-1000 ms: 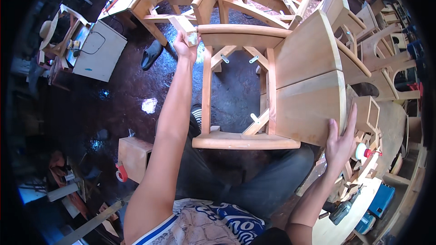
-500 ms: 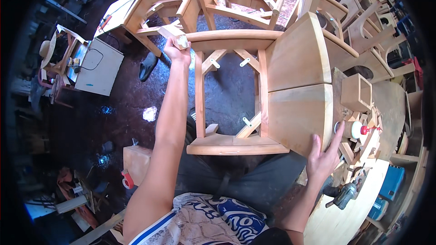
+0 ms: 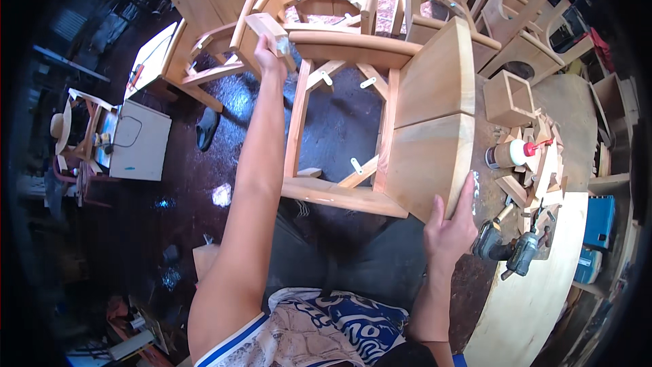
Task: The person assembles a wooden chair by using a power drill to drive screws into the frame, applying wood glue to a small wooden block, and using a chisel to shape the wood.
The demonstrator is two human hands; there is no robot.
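A wooden chair frame (image 3: 388, 143) is in front of me, with corner braces and small pale metal plates inside its open seat. Two broad backrest panels (image 3: 431, 156) form its right side. At the far left corner my left hand (image 3: 270, 61) is closed around a squared wooden piece (image 3: 266, 26) with a whitish patch at its end; whether that piece is joined to the chair I cannot tell. My right hand (image 3: 449, 231) grips the near right edge of the backrest, its thumb on the face and its fingers along the edge.
To the right are a glue bottle (image 3: 508, 154) with a red cap, wood offcuts (image 3: 543, 177), a hollow wooden box (image 3: 509, 98) and a power drill (image 3: 523, 255). More wooden chairs (image 3: 329, 0) stand beyond. A slipper (image 3: 208, 129) lies on the dark floor at left.
The view has shifted, with surroundings moving left in the picture. The chair has tilted slightly, its near rail now slanting down to the right. Both hands have moved along with the chair.
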